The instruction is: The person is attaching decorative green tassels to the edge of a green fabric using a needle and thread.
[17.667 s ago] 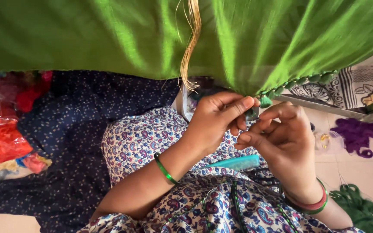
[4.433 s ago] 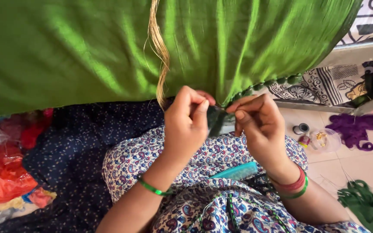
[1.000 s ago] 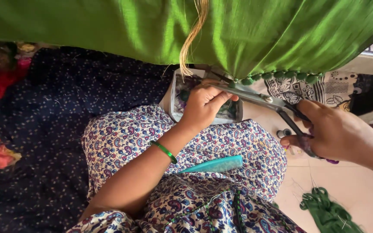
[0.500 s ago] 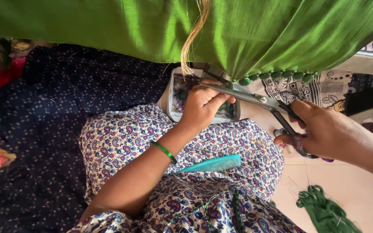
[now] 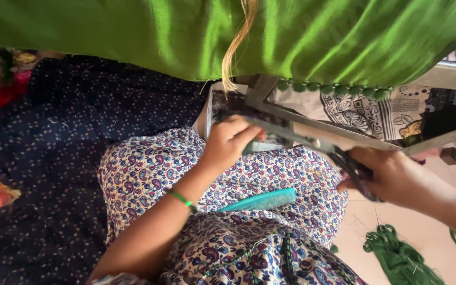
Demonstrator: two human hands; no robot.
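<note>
Glossy green cloth [image 5: 133, 31] above steel scissors [image 5: 291, 138]

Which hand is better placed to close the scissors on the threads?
Right, most likely. The right hand grips the handles of the scissors, so only it can work the blades. The left hand sits at the blade tips, pinching something dark and blurred, apparently the thread end under the green fabric.

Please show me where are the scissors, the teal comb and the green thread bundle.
scissors [image 5: 317, 143]: head view, on the pivot screw.
teal comb [image 5: 265, 200]: head view, middle of its spine.
green thread bundle [image 5: 397, 253]: head view, centre of the skein.
</note>
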